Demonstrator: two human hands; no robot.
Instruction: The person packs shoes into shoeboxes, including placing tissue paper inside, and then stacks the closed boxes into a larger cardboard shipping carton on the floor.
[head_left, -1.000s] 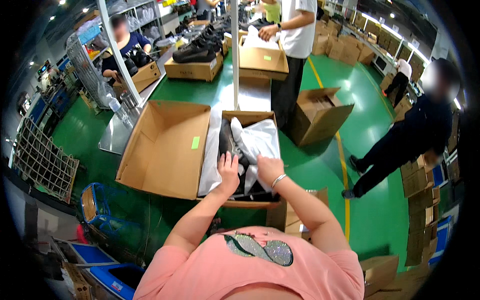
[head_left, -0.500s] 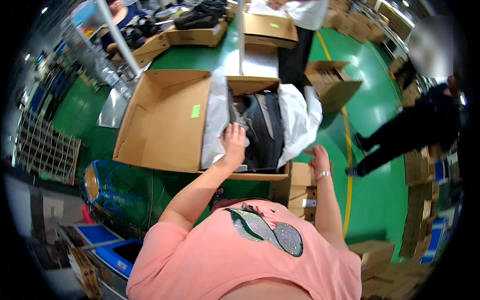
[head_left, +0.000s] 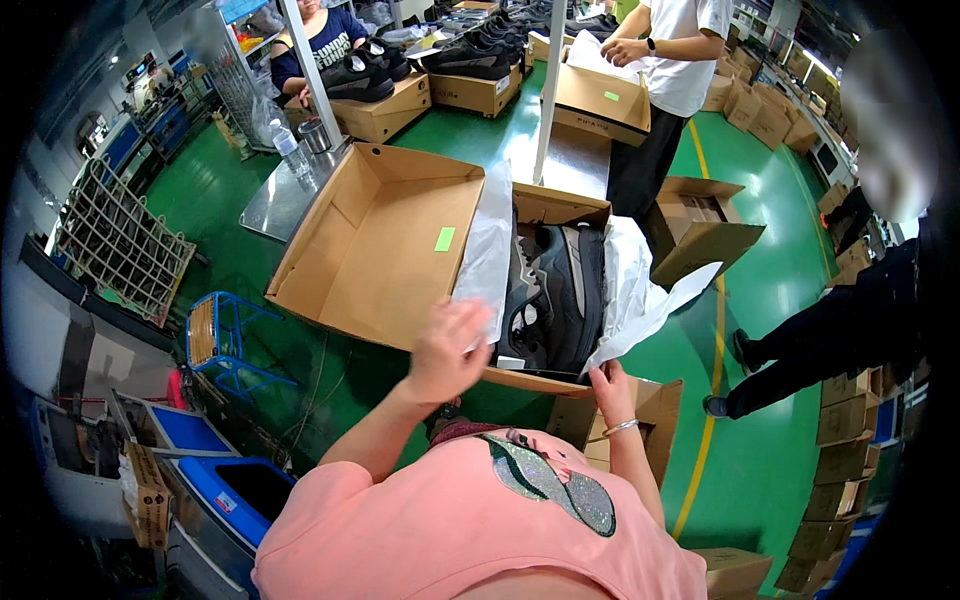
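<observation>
An open cardboard shoe box [head_left: 520, 381] holds a pair of dark sneakers [head_left: 568, 300], side by side. Its lid [head_left: 370, 250] is hinged out to the left and carries a small green sticker [head_left: 445, 239]. White tissue paper lines the box, with one flap [head_left: 487, 235] on the left and a crumpled sheet [head_left: 628, 300] spilling over the right side. My left hand [head_left: 450, 348] is above the box's near left edge by the left flap, its fingers smeared by motion. At the near right corner, my right hand [head_left: 612, 393] pinches the edge of the right sheet.
Beyond the box, a person in white handles paper over another open box [head_left: 603, 97]. A metal post [head_left: 549, 90] rises behind mine. Left are a steel table with a bottle [head_left: 284, 140] and a blue stool [head_left: 215, 340]. An open carton [head_left: 700, 225] stands right; a dark-clothed person is farther right.
My left hand has left the shoes and drawn back toward the box's near left edge. My right hand has come in to the right tissue sheet. The view has shifted, showing more of the far side.
</observation>
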